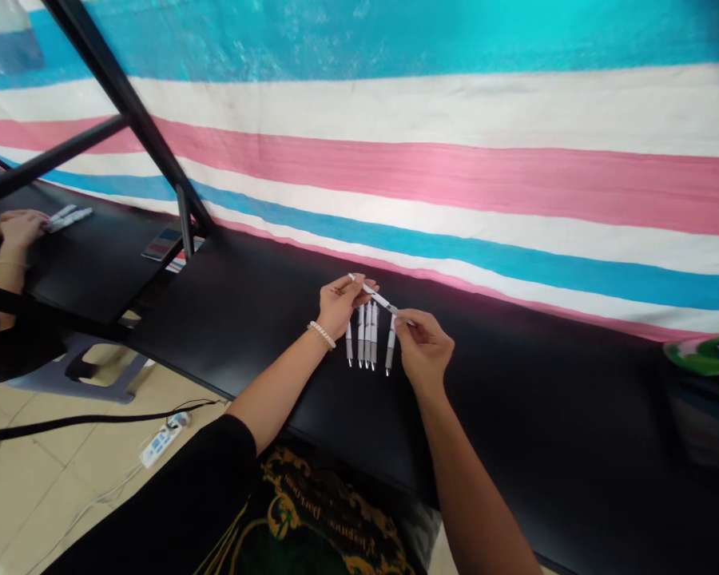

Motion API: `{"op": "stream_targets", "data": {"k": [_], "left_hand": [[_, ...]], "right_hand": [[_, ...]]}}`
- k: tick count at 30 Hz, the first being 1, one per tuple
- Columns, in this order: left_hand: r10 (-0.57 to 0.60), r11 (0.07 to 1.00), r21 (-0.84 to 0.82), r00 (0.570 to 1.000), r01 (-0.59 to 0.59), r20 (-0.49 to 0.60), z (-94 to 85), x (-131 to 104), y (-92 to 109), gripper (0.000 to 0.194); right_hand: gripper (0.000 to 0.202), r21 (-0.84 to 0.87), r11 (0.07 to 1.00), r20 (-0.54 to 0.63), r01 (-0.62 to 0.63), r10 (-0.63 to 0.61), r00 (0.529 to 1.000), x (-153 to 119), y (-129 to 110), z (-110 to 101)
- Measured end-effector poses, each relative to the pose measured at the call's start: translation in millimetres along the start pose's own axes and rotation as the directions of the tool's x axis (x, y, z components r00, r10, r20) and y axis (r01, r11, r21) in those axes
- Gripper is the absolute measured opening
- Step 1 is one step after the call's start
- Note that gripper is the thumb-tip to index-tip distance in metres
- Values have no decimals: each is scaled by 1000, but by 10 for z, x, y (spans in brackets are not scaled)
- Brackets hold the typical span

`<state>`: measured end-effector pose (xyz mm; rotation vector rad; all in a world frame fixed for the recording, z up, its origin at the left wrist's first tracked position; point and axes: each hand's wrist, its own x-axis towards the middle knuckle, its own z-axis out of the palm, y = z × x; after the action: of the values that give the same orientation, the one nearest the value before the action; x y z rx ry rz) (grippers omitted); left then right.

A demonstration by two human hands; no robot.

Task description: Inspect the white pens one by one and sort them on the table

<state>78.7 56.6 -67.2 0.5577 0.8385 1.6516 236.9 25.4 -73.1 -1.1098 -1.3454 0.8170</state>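
Between my two hands a white and grey pen (379,298) is held at a slant above the black table (545,399). My left hand (340,303), with a beaded bracelet at the wrist, pinches its upper left end. The fingers of my right hand (424,345) are closed on the grey lower right end. Just beneath, several white pens with grey grips (367,339) lie side by side on the table, silvery tips toward me. One of these pens (390,347) lies a little apart, close by my right hand.
At the left, another person's hands (22,228) are by a few white pens (69,217) on a neighbouring table. A black metal frame (125,112) stands between. Striped sheeting (455,184) hangs behind. A green packet (704,355) sits far right; a power strip (164,439) lies on the floor.
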Motion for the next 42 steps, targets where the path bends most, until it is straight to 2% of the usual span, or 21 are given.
{"op": "stream_targets", "data": {"k": [2,4,7,14,21,25,29,31,37,42], "left_hand": [[6,1000,0,1000,-6,0,-14,6,-7,37],[8,1000,6,1000,-8,3,-26,9,-13,35],[17,1000,15,1000,-17,10,-32,9,-16,33],[5,1000,9,998,-4,-57,-3,-1,-16,35],[20,999,36,993,-16,-114,22,-14,-8,34],[12,1000,14,996,-11,-86,27,-27,-3,33],[14,1000,-16,997,-15,-74,27,-33,-14,32],[14,1000,-15,997,-15,-71,25,-31,-20,31],[33,999,-30,993,-37,-113,-11,15,13,30],[61,996,-54,986,-70,-153,-83,80,67,27]], "right_hand": [[28,30,997,-2,71,-71,997,4,14,0],[41,45,999,15,11,-12,1000,2,18,3],[32,-44,996,43,-78,80,996,-13,-9,0],[23,-255,956,-11,143,-151,988,-42,-89,-21],[19,-291,922,-5,256,-269,963,-63,-36,-8],[19,-234,945,-16,228,-239,971,-49,-29,4],[30,-108,994,-21,37,-40,999,-40,-17,14],[29,-107,994,-9,-1,0,1000,-37,-11,4],[16,-178,970,-62,165,-179,982,-12,-31,-67],[16,-191,968,-83,160,-179,980,11,-19,-119]]}}
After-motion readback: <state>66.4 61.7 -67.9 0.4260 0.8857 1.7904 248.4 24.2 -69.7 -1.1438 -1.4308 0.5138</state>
